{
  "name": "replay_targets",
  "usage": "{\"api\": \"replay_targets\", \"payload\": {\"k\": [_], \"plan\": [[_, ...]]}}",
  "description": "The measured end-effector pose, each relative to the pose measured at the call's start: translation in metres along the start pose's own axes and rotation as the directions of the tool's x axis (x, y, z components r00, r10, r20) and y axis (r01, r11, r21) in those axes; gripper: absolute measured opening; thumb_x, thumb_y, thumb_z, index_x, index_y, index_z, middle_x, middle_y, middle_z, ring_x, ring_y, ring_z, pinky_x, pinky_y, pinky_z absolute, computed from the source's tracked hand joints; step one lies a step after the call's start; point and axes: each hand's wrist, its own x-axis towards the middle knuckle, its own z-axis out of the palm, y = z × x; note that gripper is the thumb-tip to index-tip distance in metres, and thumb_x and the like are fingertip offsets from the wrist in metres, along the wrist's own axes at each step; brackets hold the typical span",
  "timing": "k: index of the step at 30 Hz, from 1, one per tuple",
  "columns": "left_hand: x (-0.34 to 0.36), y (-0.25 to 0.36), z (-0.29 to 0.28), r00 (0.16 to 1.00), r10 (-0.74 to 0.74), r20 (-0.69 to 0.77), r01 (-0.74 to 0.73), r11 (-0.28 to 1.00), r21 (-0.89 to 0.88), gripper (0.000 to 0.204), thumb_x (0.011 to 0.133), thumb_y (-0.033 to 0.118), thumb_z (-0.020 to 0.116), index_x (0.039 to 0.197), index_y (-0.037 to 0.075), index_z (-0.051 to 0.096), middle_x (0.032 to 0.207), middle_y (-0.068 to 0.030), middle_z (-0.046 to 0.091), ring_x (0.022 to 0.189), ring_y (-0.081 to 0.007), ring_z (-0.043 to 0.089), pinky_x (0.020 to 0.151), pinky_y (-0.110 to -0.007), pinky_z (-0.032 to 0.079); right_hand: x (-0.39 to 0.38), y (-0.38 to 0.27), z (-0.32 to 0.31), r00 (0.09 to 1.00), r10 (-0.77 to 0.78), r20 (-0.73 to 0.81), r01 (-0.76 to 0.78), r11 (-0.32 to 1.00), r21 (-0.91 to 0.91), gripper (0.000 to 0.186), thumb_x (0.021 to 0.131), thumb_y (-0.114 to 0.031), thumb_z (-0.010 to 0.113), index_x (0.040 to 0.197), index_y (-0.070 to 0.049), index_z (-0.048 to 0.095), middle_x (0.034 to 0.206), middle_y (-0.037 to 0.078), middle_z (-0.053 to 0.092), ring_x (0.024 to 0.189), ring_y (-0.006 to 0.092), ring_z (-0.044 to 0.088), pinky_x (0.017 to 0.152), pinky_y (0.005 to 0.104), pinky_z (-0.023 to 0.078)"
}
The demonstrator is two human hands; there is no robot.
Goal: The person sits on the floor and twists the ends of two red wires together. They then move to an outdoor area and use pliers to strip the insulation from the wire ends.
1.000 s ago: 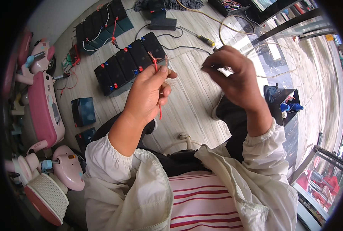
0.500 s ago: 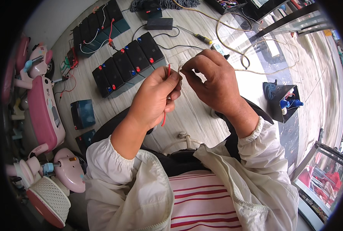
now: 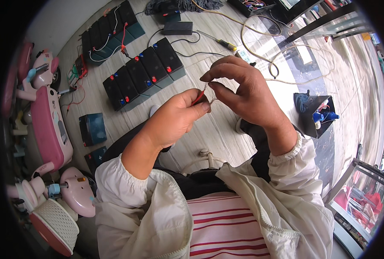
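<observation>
My left hand [image 3: 170, 118] is closed, with the thumb pressed on a short red wire [image 3: 198, 97] that pokes out above it. Fine bare strands [image 3: 206, 87] stick up from the wire's end, and a few more curl beside my left thumb. Just right of them is my right hand [image 3: 252, 93], with thumb and forefinger curved and their tips a little apart around the strands. No firm grip shows there. Beyond my hands, a row of black batteries [image 3: 142, 71] with red and blue terminals stands on the floor.
Farther left is another wired battery block [image 3: 110, 32]. A black adapter [image 3: 177, 28] and a screwdriver [image 3: 223, 43] lie ahead, near a tan cable [image 3: 246, 36]. A black open box [image 3: 323, 116] stands right. Pink children's ride-ons [image 3: 49, 125] line the left; single batteries [image 3: 92, 128] sit nearby.
The red wire has tilted to the right in my left hand, which has turned and dropped slightly. My right thumb and forefinger have parted from their pinch at the strands.
</observation>
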Motion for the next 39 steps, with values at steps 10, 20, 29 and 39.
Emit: {"api": "replay_targets", "payload": {"k": [10,20,29,39], "plan": [[-0.002,0.004,0.006,0.996,-0.072,0.043,0.069,0.995,0.078,0.014,0.097,0.019,0.053,0.095,0.005,0.054,0.075,0.0062,0.044,0.055,0.0000,0.027,0.045,-0.018,0.020,-0.004,0.003,-0.009,0.975,0.004,0.220,0.007,0.999,-0.048,0.011,0.075,-0.002,0.068,0.085,-0.004,0.063,0.083,0.011,0.061,0.080,0.0302,0.060,0.068,0.0371,0.049],[0.002,-0.003,-0.003,0.993,-0.110,0.052,0.110,0.994,0.006,0.015,0.096,0.017,0.054,0.100,0.002,0.053,0.083,0.0038,0.046,0.058,0.0012,0.028,0.044,-0.017,0.019,-0.004,0.001,-0.008,0.984,-0.081,0.159,0.099,0.990,-0.105,0.011,0.076,-0.002,0.066,0.083,-0.004,0.059,0.080,0.011,0.060,0.078,0.0323,0.060,0.065,0.0388,0.048],[0.007,-0.014,0.006,0.976,0.183,-0.120,-0.136,0.936,0.325,0.020,0.094,0.017,0.055,0.091,-0.003,0.056,0.079,0.0012,0.053,0.074,-0.0084,0.045,0.069,-0.024,0.040,-0.007,-0.005,0.011,0.987,0.155,0.039,-0.155,0.988,-0.003,0.010,0.081,0.004,0.061,0.090,0.002,0.057,0.079,0.007,0.058,0.071,0.0112,0.057,0.067,0.0261,0.049],[0.008,-0.013,-0.018,0.920,0.054,-0.388,-0.149,0.964,-0.219,0.013,0.098,0.021,0.052,0.091,0.010,0.053,0.090,-0.0003,0.055,0.053,0.0004,0.031,0.042,-0.015,0.026,0.005,0.021,-0.057,0.949,-0.081,-0.306,-0.045,0.923,-0.383,0.008,0.082,0.000,0.064,0.089,-0.003,0.062,0.082,0.009,0.065,0.075,0.0199,0.065,0.068,0.0292,0.052]]}}
